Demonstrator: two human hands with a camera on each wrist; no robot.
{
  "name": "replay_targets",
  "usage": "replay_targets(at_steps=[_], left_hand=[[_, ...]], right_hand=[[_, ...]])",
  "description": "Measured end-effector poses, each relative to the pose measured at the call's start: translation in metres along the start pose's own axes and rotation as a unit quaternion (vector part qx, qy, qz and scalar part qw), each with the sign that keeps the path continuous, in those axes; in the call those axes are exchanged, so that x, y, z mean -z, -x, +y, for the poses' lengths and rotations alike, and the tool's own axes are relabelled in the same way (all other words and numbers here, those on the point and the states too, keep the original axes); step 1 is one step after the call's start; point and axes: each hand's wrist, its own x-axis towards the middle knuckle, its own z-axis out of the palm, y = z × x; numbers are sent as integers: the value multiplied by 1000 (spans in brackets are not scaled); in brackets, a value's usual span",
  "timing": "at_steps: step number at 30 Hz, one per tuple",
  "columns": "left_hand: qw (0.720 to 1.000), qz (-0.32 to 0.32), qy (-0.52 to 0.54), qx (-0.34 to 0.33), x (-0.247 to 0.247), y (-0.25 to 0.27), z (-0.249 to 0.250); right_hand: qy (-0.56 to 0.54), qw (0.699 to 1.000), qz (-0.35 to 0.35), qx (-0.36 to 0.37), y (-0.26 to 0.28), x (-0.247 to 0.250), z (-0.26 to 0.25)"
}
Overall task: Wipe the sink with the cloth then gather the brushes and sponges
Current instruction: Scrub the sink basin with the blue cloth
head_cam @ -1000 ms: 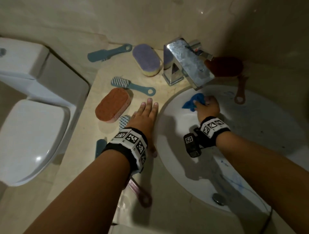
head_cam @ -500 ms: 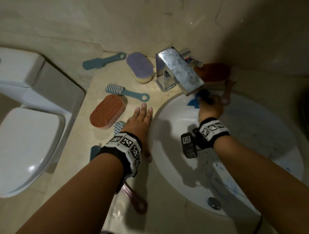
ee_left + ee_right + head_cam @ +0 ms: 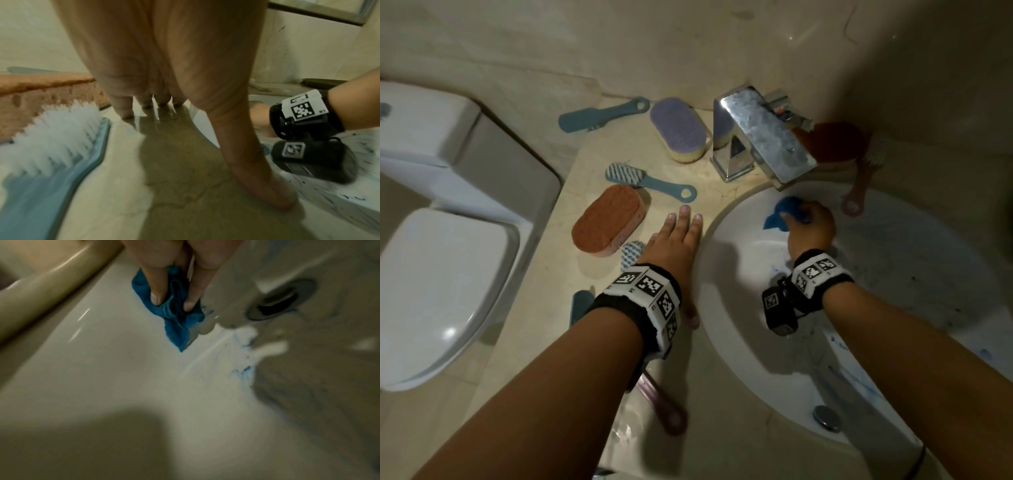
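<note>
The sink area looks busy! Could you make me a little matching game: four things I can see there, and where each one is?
Things:
1. blue cloth
2. orange sponge
3. purple sponge
4. left hand

Places:
A. flat on the counter by the basin rim
B. left of the tap, near the wall
C. gripped by the right hand inside the sink
D. beside a teal brush

Pairs: 1-C, 2-D, 3-B, 4-A
</note>
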Motion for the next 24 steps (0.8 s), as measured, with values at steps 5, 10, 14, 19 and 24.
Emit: replay_targets(at_steps=[5,10,14,19,24], left_hand=[[1000,-1,-5,1,-2,-2,-2],[1000,-4,-5,5,-2,-4,-1],[1000,-5,-8,8,-1,-1,2],[1000,-2,-9,14,1,-2,2],[1000,-10,-5,17,2,-1,4]], right_hand=[[12,997,45,-66,-17,16,6],[32,991,-113,70,14,-18,16],[113,977,-158,82,-4,1,17],[212,942,-222,135,24,0,23],[140,945,-275,110,21,4,26]])
